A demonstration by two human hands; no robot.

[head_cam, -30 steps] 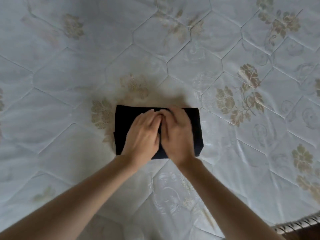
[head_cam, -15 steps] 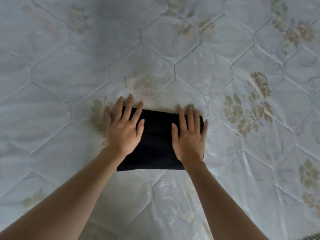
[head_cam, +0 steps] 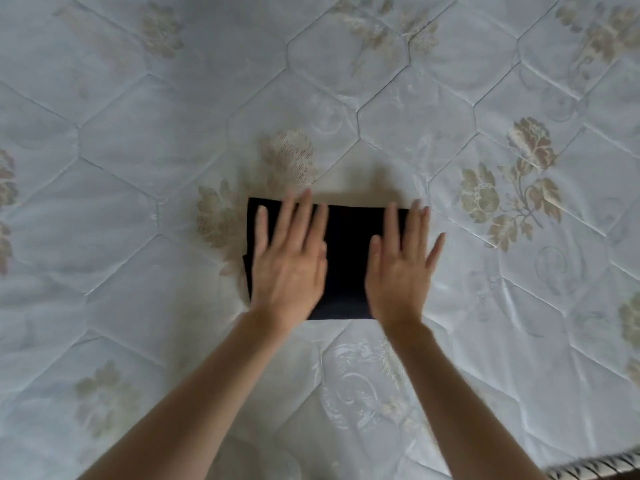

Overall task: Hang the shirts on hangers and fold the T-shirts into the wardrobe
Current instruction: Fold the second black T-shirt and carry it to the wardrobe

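Note:
A black T-shirt [head_cam: 346, 258], folded into a small rectangle, lies on the white quilted mattress [head_cam: 173, 133] in the middle of the view. My left hand [head_cam: 289, 261] lies flat on its left half, fingers straight and spread, slightly blurred. My right hand [head_cam: 401, 265] lies flat on its right half, fingers straight, with the little finger reaching past the shirt's right edge onto the mattress. A dark strip of the shirt shows between the two hands.
The mattress has hexagonal quilting and beige flower prints and fills nearly the whole view. A woven striped edge [head_cam: 595, 467] shows at the bottom right corner.
One second ago both hands were together at the shirt's middle. They then slid apart to its two sides, and now the left hand has shifted a little to the right.

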